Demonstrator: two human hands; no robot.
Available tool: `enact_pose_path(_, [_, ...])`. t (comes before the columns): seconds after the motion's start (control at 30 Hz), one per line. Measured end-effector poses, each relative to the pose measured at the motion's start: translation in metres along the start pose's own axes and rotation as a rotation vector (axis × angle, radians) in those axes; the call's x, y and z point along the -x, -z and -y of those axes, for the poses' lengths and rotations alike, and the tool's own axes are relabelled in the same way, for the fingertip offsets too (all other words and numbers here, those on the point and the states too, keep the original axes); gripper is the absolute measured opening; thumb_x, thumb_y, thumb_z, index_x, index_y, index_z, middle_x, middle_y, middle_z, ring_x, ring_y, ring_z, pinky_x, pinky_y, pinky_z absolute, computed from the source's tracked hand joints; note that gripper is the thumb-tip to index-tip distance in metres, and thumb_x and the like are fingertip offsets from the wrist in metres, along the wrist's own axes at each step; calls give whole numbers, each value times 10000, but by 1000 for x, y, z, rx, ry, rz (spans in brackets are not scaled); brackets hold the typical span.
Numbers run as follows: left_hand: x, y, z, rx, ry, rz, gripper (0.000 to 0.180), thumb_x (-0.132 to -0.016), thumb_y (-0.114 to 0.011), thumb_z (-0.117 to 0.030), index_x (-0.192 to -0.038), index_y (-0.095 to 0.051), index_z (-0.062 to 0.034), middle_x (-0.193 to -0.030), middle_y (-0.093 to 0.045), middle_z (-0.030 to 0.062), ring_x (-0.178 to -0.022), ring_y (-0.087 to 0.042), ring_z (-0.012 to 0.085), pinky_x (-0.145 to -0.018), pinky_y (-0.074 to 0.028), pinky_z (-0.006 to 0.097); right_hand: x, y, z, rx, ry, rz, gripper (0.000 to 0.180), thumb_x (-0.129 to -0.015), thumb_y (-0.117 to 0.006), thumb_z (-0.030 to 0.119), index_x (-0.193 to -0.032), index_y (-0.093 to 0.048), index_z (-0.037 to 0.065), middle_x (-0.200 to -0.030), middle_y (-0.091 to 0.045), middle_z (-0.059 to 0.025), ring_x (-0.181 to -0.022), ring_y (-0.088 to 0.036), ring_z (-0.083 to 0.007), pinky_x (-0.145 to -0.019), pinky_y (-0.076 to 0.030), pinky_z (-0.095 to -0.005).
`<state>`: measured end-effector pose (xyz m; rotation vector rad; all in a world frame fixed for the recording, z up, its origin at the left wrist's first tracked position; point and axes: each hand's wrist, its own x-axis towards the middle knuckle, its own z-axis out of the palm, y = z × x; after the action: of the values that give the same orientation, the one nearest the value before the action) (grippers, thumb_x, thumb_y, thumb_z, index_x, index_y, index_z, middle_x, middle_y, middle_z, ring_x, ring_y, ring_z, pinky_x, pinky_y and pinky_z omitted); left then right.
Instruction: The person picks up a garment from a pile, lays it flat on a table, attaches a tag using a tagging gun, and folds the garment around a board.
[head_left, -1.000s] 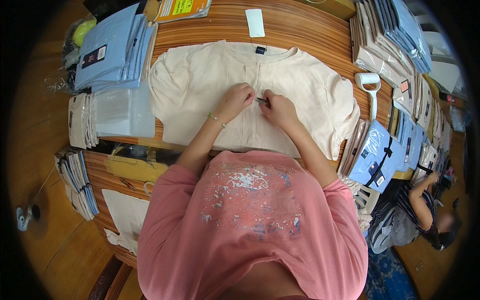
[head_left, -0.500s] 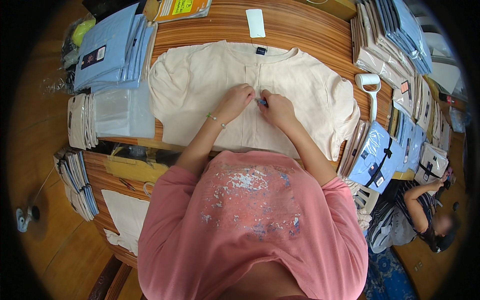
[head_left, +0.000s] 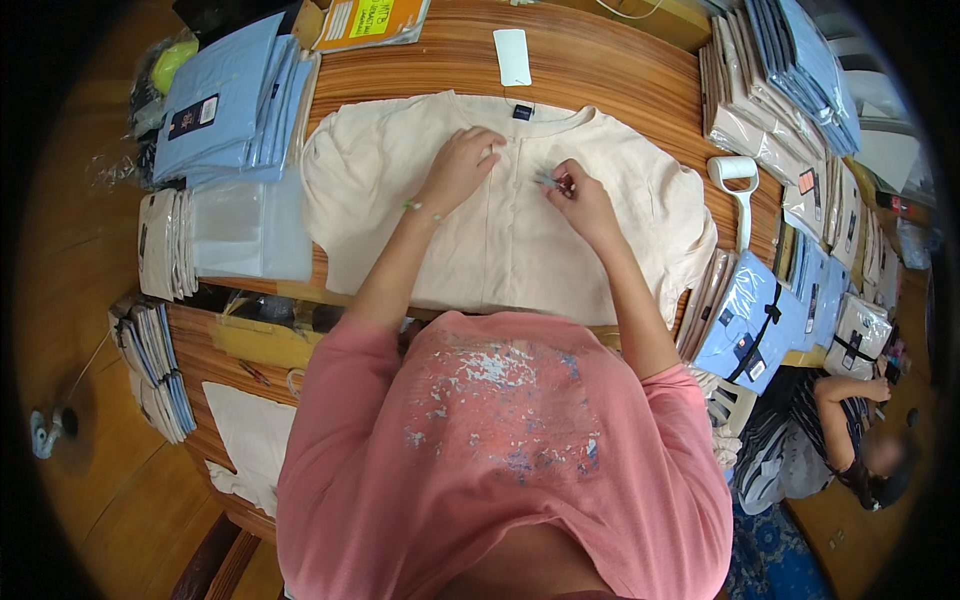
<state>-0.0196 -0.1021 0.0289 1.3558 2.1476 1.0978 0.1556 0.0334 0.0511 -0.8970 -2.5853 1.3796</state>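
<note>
A cream blouse (head_left: 390,165) lies spread front up on the wooden table, its button placket running down the middle. My left hand (head_left: 462,168) rests on it left of the placket, below the neckline, fingers loosely bent and apart with nothing in them. Right of the placket, my right hand (head_left: 585,205) is closed round a small pair of thread snips (head_left: 546,179), whose pale blades are smeared by motion. At the collar sits a dark neck label (head_left: 522,112). A white hang tag (head_left: 512,57) on a thin string lies beyond the neckline.
Packed blue shirts (head_left: 215,110) are piled at the left, beside clear plastic bags (head_left: 240,225). A white lint roller (head_left: 738,185) lies right of the blouse. More bagged garments (head_left: 765,90) line the right side. Another person (head_left: 850,430) is at the lower right.
My hands have parted from the placket. The left moved up and slightly left, its fingers loosening; the right moved to the right with the snips.
</note>
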Motion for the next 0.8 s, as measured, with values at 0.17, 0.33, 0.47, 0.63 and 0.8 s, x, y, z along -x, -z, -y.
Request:
enact_pose_path(0.17, [-24, -33, -2, -288, -67, -147, 249, -749, -660, -185, -987, -627, -121, -1006, -579, 27, -963, -503, 240, -839, -373, 373, -4, -8, -5, -22, 3, -21, 262, -769, -655, 180, -910, -485, 38, -707, -590, -133, -646, -585, -286, -603, -457, -370])
enact_pose_path(0.33, [-31, -38, -3, -308, 1, -68, 209, -728, -676, -201, -917, -626, -128, -996, -576, 23, -985, -480, 224, -846, -353, 385, -11, -7, -8, -41, -22, -50, 263, -776, -646, 153, -926, -463, 38, -702, -580, -137, -630, -576, -279, -591, -450, -369])
enact_pose_path(0.47, [-35, -38, -5, -302, -49, -74, 171, -724, -671, -185, -869, -613, -114, -875, -592, 35, -922, -498, 234, -846, -350, 392, -15, -7, -5, -55, -30, -102, 257, -777, -647, 142, -918, -459, 38, -683, -569, -131, -608, -568, -278, -571, -443, -369])
enact_pose_path(0.63, [-33, -36, -19, 304, 74, -85, 142, -748, -673, -77, -854, -578, -77, -742, -634, 42, -719, -583, 152, -683, -447, 305, -15, -5, -1, -150, 27, -247, 244, -768, -652, 136, -908, -478, 38, -670, -567, -114, -562, -552, -230, -540, -445, -334])
enact_pose_path(0.8, [-25, -34, -21, 719, 242, -34, 203, -774, -663, -16, -917, -520, -37, -790, -658, 52, -670, -584, 62, -563, -456, 209, -9, -4, 1, -136, 83, -244, 235, -750, -660, 132, -895, -501, 39, -668, -574, -108, -548, -550, -202, -543, -457, -307])
